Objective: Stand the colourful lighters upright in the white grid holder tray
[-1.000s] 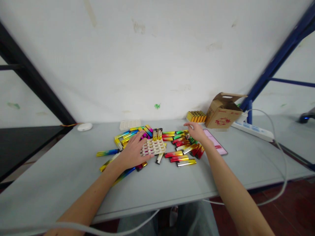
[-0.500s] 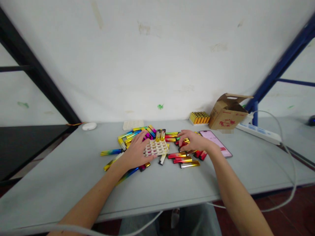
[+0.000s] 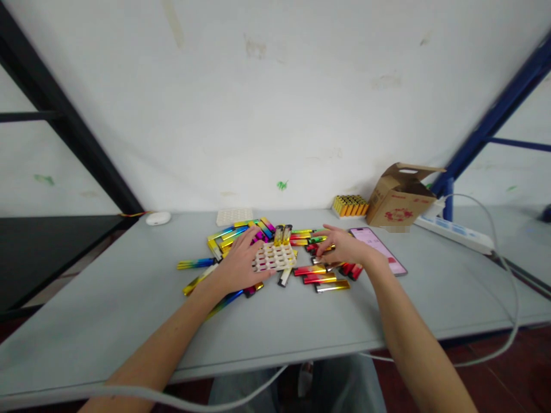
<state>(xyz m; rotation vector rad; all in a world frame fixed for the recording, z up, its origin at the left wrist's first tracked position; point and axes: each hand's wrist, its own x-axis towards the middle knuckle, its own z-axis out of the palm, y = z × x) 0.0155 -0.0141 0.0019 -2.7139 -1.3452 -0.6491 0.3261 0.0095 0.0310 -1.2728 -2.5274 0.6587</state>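
Note:
My left hand (image 3: 238, 264) grips the left edge of a white perforated tray (image 3: 274, 257), thumb along its near side. Two gold lighters (image 3: 283, 234) stand upright at the far edge of the tray. Over the right part of the pile hovers my right hand (image 3: 342, 246), its fingers apart just above some red and gold lighters (image 3: 319, 277); I see nothing held in them. Yellow, blue and purple lighters (image 3: 235, 232) lie loosely around and behind my left hand, which partly covers them.
At the back right stand a block of orange-yellow lighters (image 3: 350, 206) and an open cardboard box (image 3: 398, 201). A phone (image 3: 379, 249) lies beside my right wrist, with a power strip (image 3: 456, 232) beyond. Another white tray (image 3: 235, 216) and a small white case (image 3: 158, 218) lie at the back.
The fingers of my right hand have spread apart a little over the red lighters. My left hand and the tray stay in place.

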